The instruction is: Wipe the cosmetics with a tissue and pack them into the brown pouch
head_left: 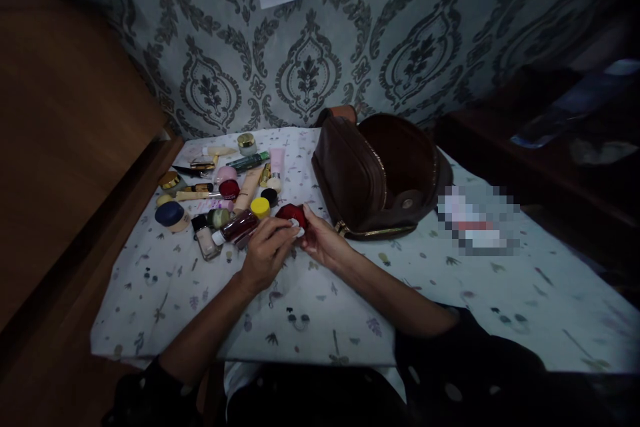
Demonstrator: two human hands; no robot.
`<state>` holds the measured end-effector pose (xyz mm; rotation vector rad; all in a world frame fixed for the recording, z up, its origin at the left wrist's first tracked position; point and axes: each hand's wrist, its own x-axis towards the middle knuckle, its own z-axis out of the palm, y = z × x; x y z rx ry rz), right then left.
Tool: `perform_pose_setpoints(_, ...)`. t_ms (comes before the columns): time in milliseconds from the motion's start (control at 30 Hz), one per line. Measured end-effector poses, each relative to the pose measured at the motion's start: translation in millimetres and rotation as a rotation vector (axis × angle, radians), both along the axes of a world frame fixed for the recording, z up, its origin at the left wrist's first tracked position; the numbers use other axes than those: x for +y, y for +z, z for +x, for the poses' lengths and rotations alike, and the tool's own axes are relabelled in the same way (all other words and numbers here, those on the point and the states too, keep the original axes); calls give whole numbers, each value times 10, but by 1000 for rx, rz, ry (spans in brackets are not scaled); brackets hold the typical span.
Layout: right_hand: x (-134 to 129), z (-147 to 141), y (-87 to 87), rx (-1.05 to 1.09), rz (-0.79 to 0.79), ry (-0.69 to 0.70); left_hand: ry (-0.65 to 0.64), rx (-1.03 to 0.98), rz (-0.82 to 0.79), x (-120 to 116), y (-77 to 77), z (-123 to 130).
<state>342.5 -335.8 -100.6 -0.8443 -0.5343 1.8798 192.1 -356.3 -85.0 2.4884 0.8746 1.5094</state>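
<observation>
Ornate patterned wall covering rose behind a printed white tablecloth. Over it, the right hand held a glossy, faceted red object, flat side seemingly upward — long axis unclear — while the left hand pinched a crumpled white wad at its near edge. Rightward gaped a smooth brown bag.

White printed tablecloth, scattered cosmetics, open brown bag

Small, glossy dark-red container, hand-held, its near side partly hidden, crumpled white tissue-like piece, pinched at the container's near edge
</observation>
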Motion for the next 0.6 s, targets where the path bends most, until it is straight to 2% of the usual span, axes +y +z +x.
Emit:
perform_pose_setpoints(200, -41, -2, 44, -35, 72, 47, 59, -48, -16, 18, 36, -39)
perform_pose_setpoints(400, -73, 4, 75, -59, 104, 58, 119, -52, -108, 52, 36, -106)
perform_pose_setpoints(600, -41, 11, 2, -46, 139, 66, 177, -121, -225, 122, 36, -162)
